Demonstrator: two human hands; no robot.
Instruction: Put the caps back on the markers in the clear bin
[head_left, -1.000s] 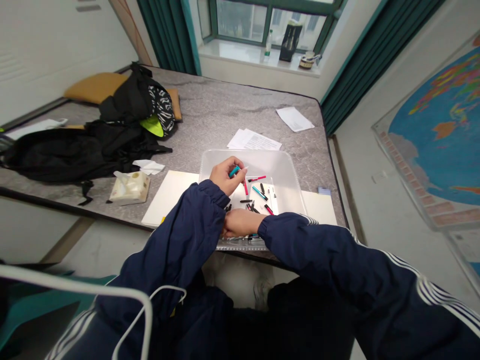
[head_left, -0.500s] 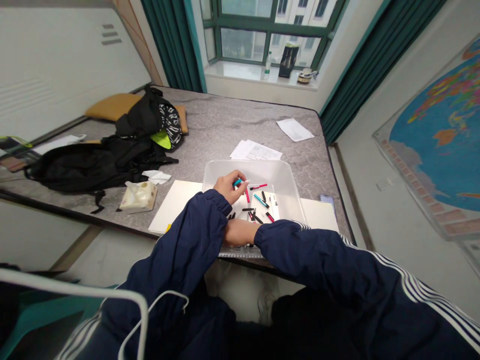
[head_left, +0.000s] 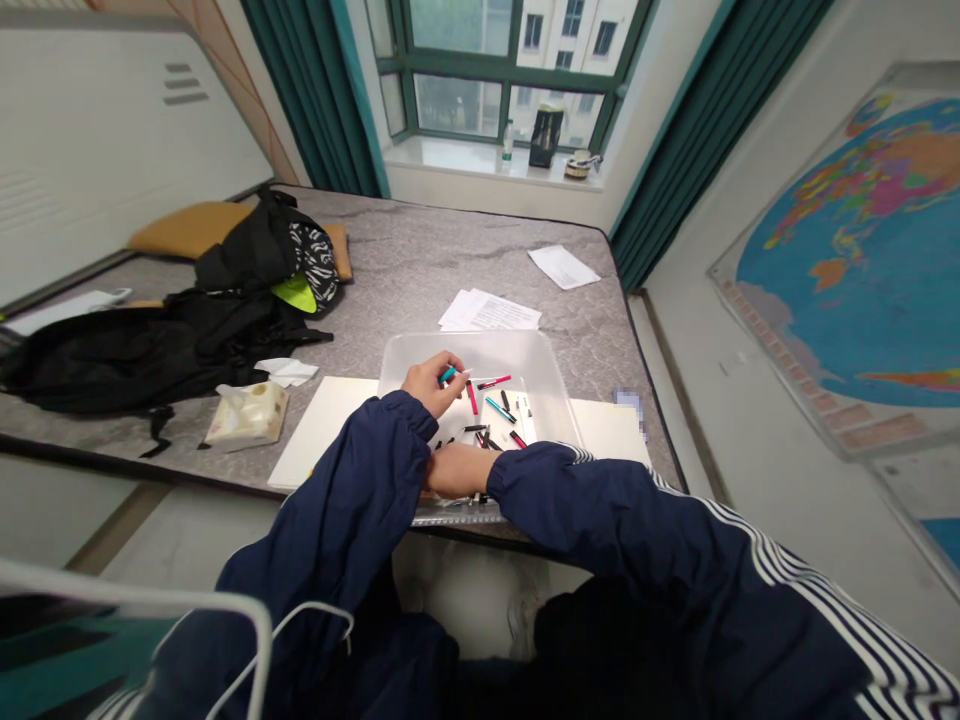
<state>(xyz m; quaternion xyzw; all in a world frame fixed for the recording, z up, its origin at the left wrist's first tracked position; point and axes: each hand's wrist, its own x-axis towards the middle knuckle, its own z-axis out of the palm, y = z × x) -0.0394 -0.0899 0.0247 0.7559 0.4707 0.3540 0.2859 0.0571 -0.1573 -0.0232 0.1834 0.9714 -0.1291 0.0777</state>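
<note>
A clear plastic bin [head_left: 556,390] stands near the front edge of the grey surface, with several loose pens and pen parts lying in it. Over its left side, my left hand [head_left: 433,384] is closed with a teal pen [head_left: 448,375] between fingers and thumb; a white tip points right. My right hand [head_left: 461,470] reaches left across the front of the bin, low among the parts. Its fingers are hidden behind my left sleeve. Beyond the hands lie a pink-and-black pen [head_left: 495,382], a red piece [head_left: 472,398] and a teal-and-black pen [head_left: 500,410].
White boards [head_left: 319,425] stick out under the bin on both sides. To the left are a tissue pack [head_left: 247,415] and a black backpack [head_left: 112,345]. Printed papers [head_left: 491,310] lie behind the bin. A white curved bar [head_left: 150,595] crosses the lower left.
The camera view has shifted, so the whole scene sits further left and slightly lower. My hands keep nearly the same pose in the bin, the left still on the teal pen.
</note>
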